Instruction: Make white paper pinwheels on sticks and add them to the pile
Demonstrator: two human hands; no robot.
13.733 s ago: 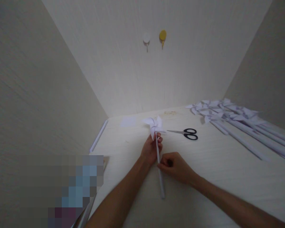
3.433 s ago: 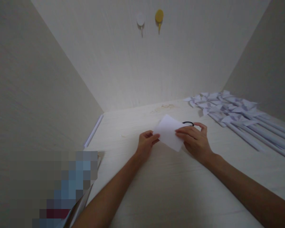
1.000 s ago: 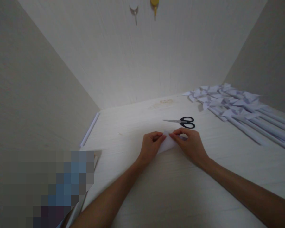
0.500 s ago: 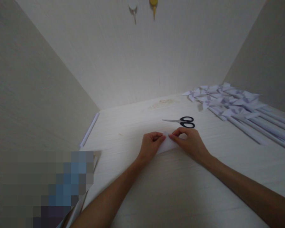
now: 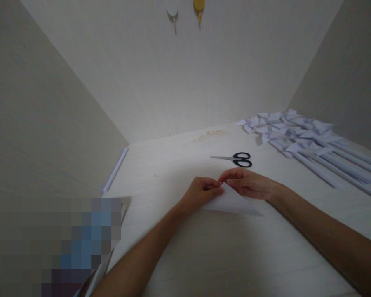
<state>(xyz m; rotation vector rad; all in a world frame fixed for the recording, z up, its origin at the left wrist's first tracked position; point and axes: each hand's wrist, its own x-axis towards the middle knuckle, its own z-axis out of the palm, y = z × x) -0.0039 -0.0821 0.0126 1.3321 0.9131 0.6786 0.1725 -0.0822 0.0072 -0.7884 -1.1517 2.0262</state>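
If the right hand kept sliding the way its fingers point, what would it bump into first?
The right hand points leftward, fingertips almost touching the left hand over the white paper. It would probably meet the left hand's fingertips first; the scissors lie farther back, off that line.

Pinwheel gone from hands; white paper [image 5: 231, 203] now folded into triangle, left hand [image 5: 200, 194] and right hand [image 5: 250, 185] pinching its apex.

one folded paper sheet [image 5: 231, 203], one pair of scissors [image 5: 238, 159], two wall hooks [image 5: 198, 7], one pinwheel pile [image 5: 299, 138], uncountable.
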